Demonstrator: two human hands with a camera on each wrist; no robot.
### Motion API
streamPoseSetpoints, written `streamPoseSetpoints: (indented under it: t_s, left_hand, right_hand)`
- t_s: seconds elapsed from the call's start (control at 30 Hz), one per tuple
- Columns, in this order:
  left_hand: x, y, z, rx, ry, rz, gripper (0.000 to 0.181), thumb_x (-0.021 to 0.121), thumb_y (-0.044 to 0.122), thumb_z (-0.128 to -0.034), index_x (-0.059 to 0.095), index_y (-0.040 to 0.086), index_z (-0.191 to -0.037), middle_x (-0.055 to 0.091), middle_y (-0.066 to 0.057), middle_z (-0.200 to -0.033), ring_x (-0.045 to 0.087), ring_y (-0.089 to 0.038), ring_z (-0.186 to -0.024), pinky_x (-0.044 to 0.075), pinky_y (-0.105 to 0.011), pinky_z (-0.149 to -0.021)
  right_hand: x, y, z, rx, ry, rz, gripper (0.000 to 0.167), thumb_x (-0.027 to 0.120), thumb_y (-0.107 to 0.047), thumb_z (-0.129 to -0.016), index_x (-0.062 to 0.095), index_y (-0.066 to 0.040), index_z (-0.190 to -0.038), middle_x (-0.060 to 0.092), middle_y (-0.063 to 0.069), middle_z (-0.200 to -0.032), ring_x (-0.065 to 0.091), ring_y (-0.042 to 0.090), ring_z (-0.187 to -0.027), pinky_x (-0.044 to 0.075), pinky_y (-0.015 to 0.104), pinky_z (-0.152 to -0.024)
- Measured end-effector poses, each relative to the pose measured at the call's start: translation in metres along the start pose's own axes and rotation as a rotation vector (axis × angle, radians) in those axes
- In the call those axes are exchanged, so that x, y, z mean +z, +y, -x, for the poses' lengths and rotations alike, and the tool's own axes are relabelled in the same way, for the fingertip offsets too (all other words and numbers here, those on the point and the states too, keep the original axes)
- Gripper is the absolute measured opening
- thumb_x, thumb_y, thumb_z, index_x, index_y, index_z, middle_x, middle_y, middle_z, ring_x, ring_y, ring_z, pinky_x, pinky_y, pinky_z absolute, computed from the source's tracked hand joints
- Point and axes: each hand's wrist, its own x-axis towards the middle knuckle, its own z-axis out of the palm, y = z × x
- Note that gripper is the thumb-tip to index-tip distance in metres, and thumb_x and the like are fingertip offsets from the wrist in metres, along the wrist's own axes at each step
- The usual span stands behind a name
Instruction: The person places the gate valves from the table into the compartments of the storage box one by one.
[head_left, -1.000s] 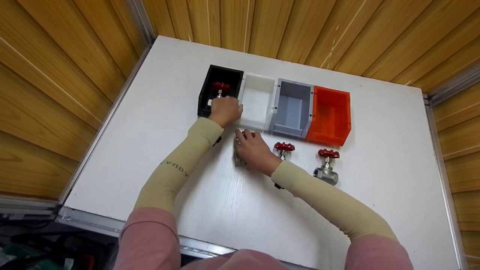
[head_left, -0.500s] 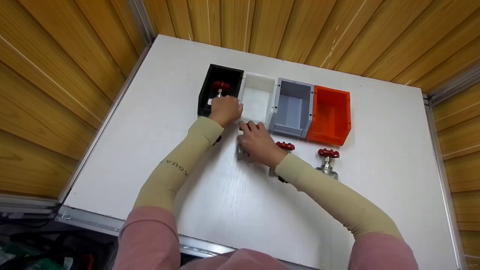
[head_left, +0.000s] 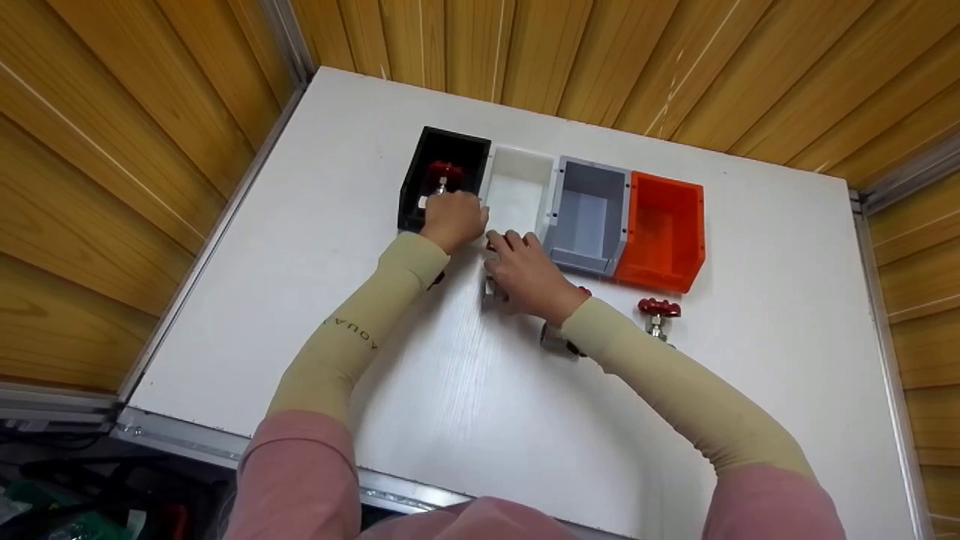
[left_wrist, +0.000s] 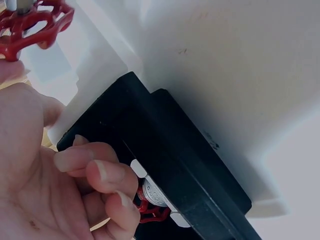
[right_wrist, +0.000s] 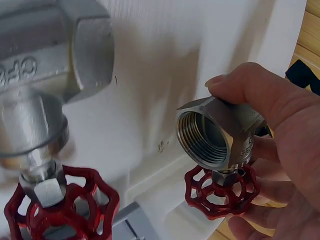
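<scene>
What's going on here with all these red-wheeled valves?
Someone in a pink top is working at a white table. Their right grip holds a metal valve at the front edge of the white bin. The left grip, loosely curled, is at the front of the black bin, and another valve sits inside that bin. A third valve and a fourth valve are on the table, both partly hidden by the right sleeve.
</scene>
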Motion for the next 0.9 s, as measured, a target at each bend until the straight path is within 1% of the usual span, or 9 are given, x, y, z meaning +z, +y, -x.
streamPoseSetpoints:
  t_s: [0.13, 0.3, 0.5, 0.67, 0.9]
  left_hand:
    - [0.000, -0.001, -0.001, -0.001, -0.013, 0.003, 0.049, 0.036, 0.042, -0.1017, 0.069, 0.005, -0.099, 0.071, -0.012, -0.100, 0.068, -0.030, -0.086, 0.055, -0.046, -0.072]
    - [0.000, -0.001, -0.002, -0.004, -0.033, -0.001, 0.049, 0.036, 0.042, -0.1014, 0.069, 0.006, -0.098, 0.070, -0.011, -0.100, 0.068, -0.030, -0.086, 0.054, -0.045, -0.071]
    - [0.001, -0.002, -0.003, -0.006, -0.031, 0.000, 0.048, 0.037, 0.042, -0.1010, 0.069, 0.007, -0.097, 0.071, -0.011, -0.100, 0.068, -0.030, -0.087, 0.054, -0.046, -0.071]
    - [0.002, -0.002, -0.004, -0.010, -0.030, 0.013, 0.048, 0.038, 0.043, -0.1003, 0.069, 0.007, -0.100, 0.071, -0.011, -0.102, 0.068, -0.030, -0.088, 0.054, -0.046, -0.073]
    - [0.001, -0.001, -0.003, -0.010, -0.022, 0.021, 0.047, 0.039, 0.042, -0.1008, 0.069, 0.006, -0.101, 0.071, -0.012, -0.104, 0.068, -0.031, -0.089, 0.054, -0.047, -0.073]
  right_hand:
    - [-0.004, 0.007, -0.001, 0.021, -0.019, 0.002, 0.062, 0.091, -0.035, -0.061, 0.064, -0.007, -0.109, 0.044, 0.018, -0.139, 0.048, 0.035, -0.115, 0.041, 0.048, -0.087]
    - [-0.006, 0.016, -0.003, 0.028, -0.001, -0.001, 0.060, 0.089, -0.039, -0.061, 0.065, -0.006, -0.105, 0.044, 0.019, -0.140, 0.049, 0.037, -0.115, 0.041, 0.050, -0.088]
    - [-0.007, 0.022, -0.006, 0.044, 0.004, 0.000, 0.063, 0.090, -0.043, -0.060, 0.064, -0.007, -0.105, 0.043, 0.017, -0.141, 0.048, 0.036, -0.116, 0.041, 0.050, -0.090]
    - [-0.007, 0.026, -0.007, 0.054, -0.005, 0.000, 0.064, 0.090, -0.041, -0.059, 0.064, -0.007, -0.107, 0.041, 0.017, -0.142, 0.047, 0.036, -0.118, 0.039, 0.051, -0.090]
    - [-0.005, 0.032, -0.010, 0.053, 0.017, 0.011, 0.062, 0.090, -0.039, -0.061, 0.065, -0.007, -0.109, 0.041, 0.018, -0.142, 0.046, 0.037, -0.119, 0.040, 0.052, -0.095]
